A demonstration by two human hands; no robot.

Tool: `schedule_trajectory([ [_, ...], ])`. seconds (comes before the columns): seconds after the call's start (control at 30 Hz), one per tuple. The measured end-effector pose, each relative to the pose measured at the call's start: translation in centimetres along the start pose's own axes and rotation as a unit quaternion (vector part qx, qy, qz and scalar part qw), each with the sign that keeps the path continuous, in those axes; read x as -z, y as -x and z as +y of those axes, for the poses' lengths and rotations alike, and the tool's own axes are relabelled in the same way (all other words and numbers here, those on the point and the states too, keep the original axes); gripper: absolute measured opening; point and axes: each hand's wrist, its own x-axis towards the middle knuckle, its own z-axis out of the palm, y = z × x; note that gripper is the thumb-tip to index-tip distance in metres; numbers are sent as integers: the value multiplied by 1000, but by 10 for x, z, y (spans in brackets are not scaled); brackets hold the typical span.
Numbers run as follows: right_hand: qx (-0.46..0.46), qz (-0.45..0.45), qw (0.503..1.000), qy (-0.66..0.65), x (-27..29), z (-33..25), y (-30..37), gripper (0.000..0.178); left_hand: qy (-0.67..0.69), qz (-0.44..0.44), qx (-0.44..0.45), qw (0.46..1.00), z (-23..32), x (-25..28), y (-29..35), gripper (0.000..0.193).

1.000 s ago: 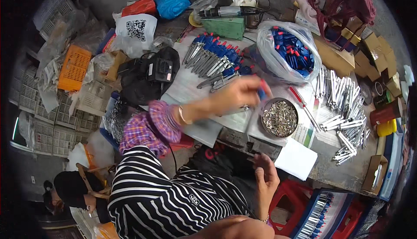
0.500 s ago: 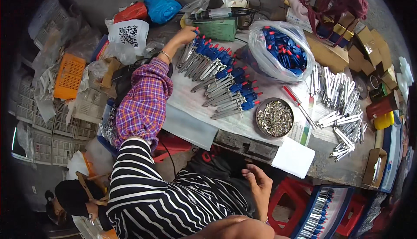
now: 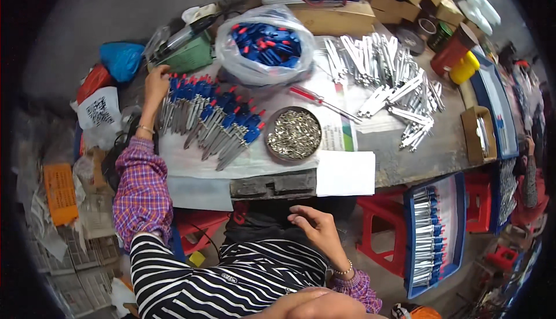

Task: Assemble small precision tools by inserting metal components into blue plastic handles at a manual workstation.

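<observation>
My left hand (image 3: 156, 84) reaches to the far left end of the rows of metal tools (image 3: 202, 113) with blue handles and red tips. Its fingers are closed by the outermost handles; what they pinch is hidden. Over my lap, below the table edge, my right hand (image 3: 321, 232) is empty, with fingers loosely bent and thumb apart. The tools lie slantwise, overlapping, with their grey metal ends toward me. Beside them stands a round bowl (image 3: 269, 158) of small metal pieces. Behind it, a clear plastic bag (image 3: 231, 71) holds many blue handles with red tips.
Silvery metal strips (image 3: 394, 81) are heaped on the table's right. A red-handled screwdriver (image 3: 315, 97) and white paper (image 3: 346, 174) lie nearer. A green box (image 3: 194, 53) stands behind my left hand. At the lower right, a blue tray (image 3: 408, 261) of finished-looking tools is beside red stools (image 3: 382, 235).
The view has swung to the right, so the table sits further left and more of the right side shows. My left hand stays at the row's left end; my right hand stays over my lap.
</observation>
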Motion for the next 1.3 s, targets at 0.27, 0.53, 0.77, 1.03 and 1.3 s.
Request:
schedule_trajectory([
  [0.27, 29, 13, 996, 80, 19, 1, -4, 23, 166, -36, -316, 933, 221, 30, 12, 35],
  [0.53, 187, 88, 969, 136, 37, -4, -6, 26, 88, -117, -348, 926, 158, -14, 2, 24],
  [0.77, 373, 145, 847, 349, 43, -85, -80, 25, 125, -128, -348, 920, 177, 4, 9, 20],
  [1.03, 495, 279, 635, 524, 24, -116, -179, 21, 123, -184, -252, 942, 158, -8, -7, 27],
  [1.3, 483, 257, 679, 490, 30, -100, -205, 15, 136, -195, -302, 923, 180, 6, 5, 32],
])
